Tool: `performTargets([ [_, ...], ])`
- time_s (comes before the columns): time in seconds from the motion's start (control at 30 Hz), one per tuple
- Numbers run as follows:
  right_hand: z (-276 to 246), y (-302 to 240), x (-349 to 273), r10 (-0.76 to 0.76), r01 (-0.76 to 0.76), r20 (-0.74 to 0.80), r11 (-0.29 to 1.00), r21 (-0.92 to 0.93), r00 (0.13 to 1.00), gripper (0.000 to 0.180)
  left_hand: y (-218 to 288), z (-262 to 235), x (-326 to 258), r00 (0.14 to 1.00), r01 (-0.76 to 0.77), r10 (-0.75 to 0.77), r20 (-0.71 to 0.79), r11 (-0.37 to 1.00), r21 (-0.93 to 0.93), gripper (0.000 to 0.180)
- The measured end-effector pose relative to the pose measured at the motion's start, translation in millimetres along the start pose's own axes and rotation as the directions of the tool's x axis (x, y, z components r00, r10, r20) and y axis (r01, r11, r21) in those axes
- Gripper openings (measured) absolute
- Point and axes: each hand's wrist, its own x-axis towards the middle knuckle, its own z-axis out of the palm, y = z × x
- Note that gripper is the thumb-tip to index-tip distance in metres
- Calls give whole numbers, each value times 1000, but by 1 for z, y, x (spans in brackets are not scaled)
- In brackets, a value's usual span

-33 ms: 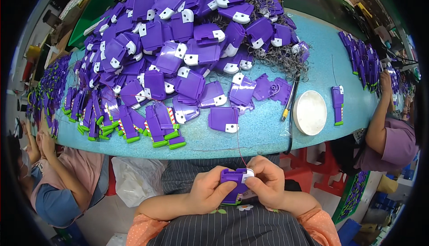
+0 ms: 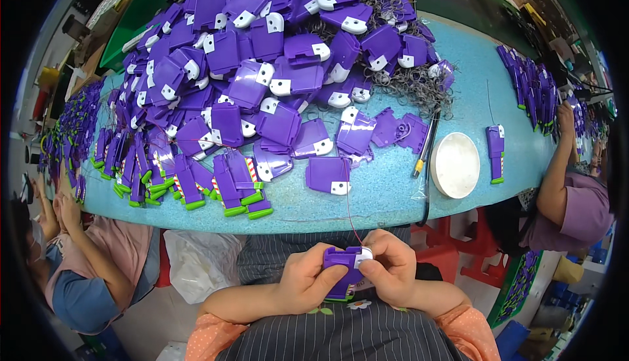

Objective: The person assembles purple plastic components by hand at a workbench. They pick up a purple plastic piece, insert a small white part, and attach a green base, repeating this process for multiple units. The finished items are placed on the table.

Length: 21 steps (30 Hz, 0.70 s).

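Lower centre of the frame: the person's left hand (image 2: 303, 284) and right hand (image 2: 392, 274) are both closed around one purple plastic piece (image 2: 343, 266) with a white end, held in front of the lap just below the table edge. Fingers of both hands wrap the piece from either side; the thumbs lie on its upper face. A thin red thread (image 2: 348, 211) runs from the piece up onto the table.

The turquoise table (image 2: 386, 194) carries a large loose heap of purple pieces (image 2: 262, 66) across the upper centre and upper left. A row of assembled pieces with green ends (image 2: 196, 187) lies at the near edge, left of centre. A round white dish (image 2: 455, 164) sits at right of centre; whether it holds anything cannot be told. A yellow-tipped tool (image 2: 424, 148) lies just beside it, and a single purple piece (image 2: 496, 152) lies to its right.

Other people's arms show at the left and right edges
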Motion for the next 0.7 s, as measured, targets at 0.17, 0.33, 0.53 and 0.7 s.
performTargets([
  [0.17,7,-2,7,-75,64,-48,978,-199,996,10,-13,1,-2,996,88,-85,37,990,-109,20],
  [0.33,-9,-4,22,-19,46,91,950,-310,996,13,-17,-9,10,943,330,-244,226,771,-544,22],
  [0.53,-11,-14,17,47,-31,44,949,-314,998,23,0,-17,23,991,122,-136,0,888,-444,16],
  [0.7,-12,-10,-6,265,-233,107,942,-241,958,18,-7,-6,21,969,-28,-90,-229,885,-464,18],
])
